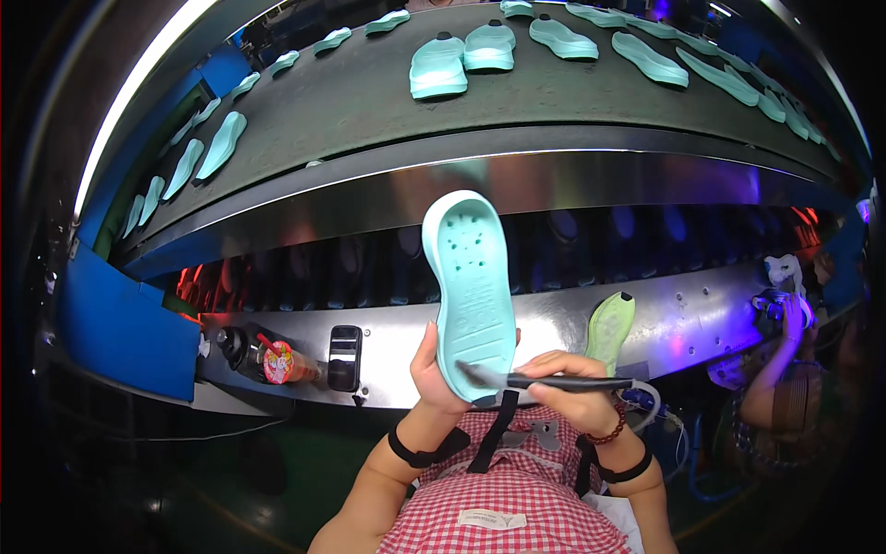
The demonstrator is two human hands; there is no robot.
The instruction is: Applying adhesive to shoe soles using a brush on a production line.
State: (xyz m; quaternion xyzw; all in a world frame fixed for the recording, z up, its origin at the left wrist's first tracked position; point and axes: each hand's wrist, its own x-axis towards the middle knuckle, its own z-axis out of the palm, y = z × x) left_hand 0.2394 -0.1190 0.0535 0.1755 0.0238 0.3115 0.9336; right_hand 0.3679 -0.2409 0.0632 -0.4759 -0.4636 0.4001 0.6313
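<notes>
Far left, a blue panel [125, 328] flanks the line, and pale turquoise soles [220, 143] ride the dark curved conveyor belt [369, 102] above, more of them [651, 57] strung along to the right. Below, on the shiny steel ledge [406, 365], a dark bottle [233, 346] lies beside a red-topped drink cup [281, 362], then a black phone [344, 356] lying flat. None of it crowds the hands.

Centre now: the left hand [432, 374] is closed around the lower left edge of a turquoise shoe sole [472, 291], thumb up along its rim, holding it upright with the toe high. The sole looks soft and moulded, smooth-rimmed, dotted with small holes near the top and fine ridging lower down.

The right hand [574, 392] is curled tight on a slim dark brush [544, 379], held level, its bristled tip touching the sole's heel end. Bead bracelet on that wrist, black straps on both.

Right again, a lime-green sole [610, 325] leans on the ledge just behind the brush. At the far right another person's hand [792, 314] is raised; what it grips is unclear.
</notes>
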